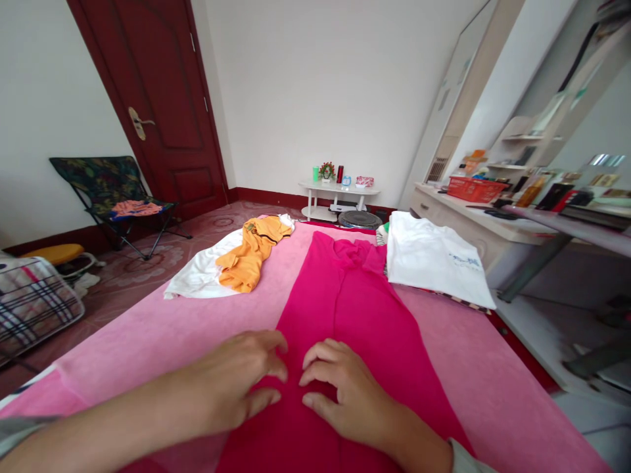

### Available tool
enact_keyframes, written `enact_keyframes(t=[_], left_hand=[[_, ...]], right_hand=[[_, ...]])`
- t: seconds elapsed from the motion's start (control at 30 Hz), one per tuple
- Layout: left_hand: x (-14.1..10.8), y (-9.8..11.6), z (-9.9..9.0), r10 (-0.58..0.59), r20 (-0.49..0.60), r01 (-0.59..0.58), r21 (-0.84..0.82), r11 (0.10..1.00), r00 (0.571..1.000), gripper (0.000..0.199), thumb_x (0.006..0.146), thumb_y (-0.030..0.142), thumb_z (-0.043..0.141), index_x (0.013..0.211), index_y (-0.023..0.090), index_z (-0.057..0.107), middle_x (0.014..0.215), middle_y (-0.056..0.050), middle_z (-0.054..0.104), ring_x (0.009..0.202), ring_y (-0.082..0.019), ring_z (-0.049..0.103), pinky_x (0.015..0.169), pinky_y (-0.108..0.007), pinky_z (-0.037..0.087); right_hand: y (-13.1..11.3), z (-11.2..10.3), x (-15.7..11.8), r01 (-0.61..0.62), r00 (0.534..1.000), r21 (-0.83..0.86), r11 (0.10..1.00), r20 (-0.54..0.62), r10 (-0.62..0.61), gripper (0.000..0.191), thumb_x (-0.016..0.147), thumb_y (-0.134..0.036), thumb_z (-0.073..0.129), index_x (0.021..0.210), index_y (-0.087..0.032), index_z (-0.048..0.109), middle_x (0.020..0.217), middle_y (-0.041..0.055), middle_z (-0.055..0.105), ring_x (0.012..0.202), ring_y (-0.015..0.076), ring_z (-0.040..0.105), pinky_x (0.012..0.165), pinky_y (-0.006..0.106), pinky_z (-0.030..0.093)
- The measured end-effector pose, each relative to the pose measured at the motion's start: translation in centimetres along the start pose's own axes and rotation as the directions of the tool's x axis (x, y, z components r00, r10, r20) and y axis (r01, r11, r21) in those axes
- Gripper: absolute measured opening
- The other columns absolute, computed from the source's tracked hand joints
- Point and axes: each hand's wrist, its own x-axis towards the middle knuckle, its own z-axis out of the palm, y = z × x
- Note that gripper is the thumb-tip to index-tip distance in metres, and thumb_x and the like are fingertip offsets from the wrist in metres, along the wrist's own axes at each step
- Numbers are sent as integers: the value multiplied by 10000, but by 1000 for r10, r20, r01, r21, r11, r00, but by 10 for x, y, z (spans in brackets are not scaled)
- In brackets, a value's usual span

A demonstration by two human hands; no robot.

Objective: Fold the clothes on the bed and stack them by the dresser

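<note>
A magenta garment [365, 315] with a collar at its far end lies lengthwise on the pink bed cover [197, 341]. Over its left edge is my left hand [246, 374], fingers curved and thumb apart. My right hand [345, 387] is above the middle of the garment, its fingers bent and also apart from the thumb. The two hands face each other with a small gap between them. Neither shows anything in its grasp; whether the fingertips touch the cloth I cannot tell.
An orange garment [251, 256] lies on white clothing [197, 269] at the bed's far left. To the far right sits a folded white shirt [434, 256] on other clothes. Beyond are a low white table [340, 188], a folding chair [113, 190] and a dresser with a red basket [476, 189].
</note>
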Motion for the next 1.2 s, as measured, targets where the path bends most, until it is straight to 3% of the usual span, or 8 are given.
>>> enact_keyframes(t=[0.07, 0.2, 0.33, 0.67, 0.83, 0.9, 1.03, 1.2], left_hand=[[40, -10, 2, 68, 31, -66, -58, 996, 997, 225, 831, 263, 522, 995, 286, 674, 1060, -1, 653, 969, -182, 606, 876, -284, 463], [133, -39, 29, 87, -134, -103, -114, 988, 987, 395, 874, 293, 480, 1250, 199, 555, 1295, -68, 563, 1202, -210, 496, 1039, -335, 368], [194, -60, 64, -2, -153, -3, -33, 999, 988, 491, 907, 357, 430, 1362, 173, 446, 1459, -120, 380, 1355, -253, 316, 1114, -452, 237], [205, -72, 84, -25, -197, 39, 65, 997, 980, 522, 930, 494, 327, 1384, 252, 416, 1507, -67, 302, 1399, -252, 211, 1127, -478, 138], [203, -72, 82, -15, -211, 21, 28, 999, 977, 515, 920, 485, 357, 1357, 231, 456, 1496, -84, 322, 1389, -263, 237, 1124, -481, 145], [202, -72, 81, -12, -219, 16, 17, 1000, 976, 502, 913, 469, 379, 1339, 223, 482, 1483, -92, 346, 1382, -269, 254, 1122, -483, 155], [202, -74, 81, -7, -239, 1, -25, 1000, 971, 454, 887, 423, 444, 1285, 227, 542, 1448, -89, 403, 1352, -278, 310, 1117, -490, 182], [202, -75, 81, 23, -287, -38, -49, 998, 958, 378, 863, 352, 494, 1197, 225, 614, 1358, -81, 509, 1279, -252, 419, 1103, -441, 253]], right_hand=[[2, 1, -1, -12, 1000, 2, 1000, 7, 12, 142, 758, -229, 683, 899, -235, 672, 968, -1, 613, 931, 153, 516, 847, 294, 368], [5, 2, -2, -10, 1000, 22, 1000, 19, 10, 145, 765, -194, 672, 904, -236, 672, 971, -11, 619, 919, 142, 520, 845, 284, 368], [9, 0, -3, 0, 1000, 35, 999, 23, 0, 129, 791, -190, 650, 912, -226, 673, 960, -3, 624, 914, 137, 528, 841, 272, 372], [14, -1, 4, 9, 1000, 129, 992, 29, -13, 128, 837, -177, 588, 921, -202, 681, 954, 19, 631, 922, 130, 550, 863, 270, 391], [10, -25, -24, -175, 985, 115, 978, 25, 173, 159, 847, -146, 539, 913, -195, 675, 1009, 42, 612, 958, 134, 561, 855, 254, 431], [14, -41, -50, -325, 944, -24, 945, -69, 323, 185, 859, -170, 504, 947, -202, 663, 1039, 59, 603, 975, 155, 562, 873, 286, 438], [27, -66, -110, -621, 778, -274, 734, -326, 537, 330, 806, -324, 566, 1104, -186, 601, 1142, 116, 577, 1070, 239, 537, 941, 391, 416], [23, -65, -152, -814, 580, -268, 516, -324, 747, 246, 749, -450, 598, 820, -214, 583, 677, 3, 593, 596, 165, 540, 552, 267, 411]])
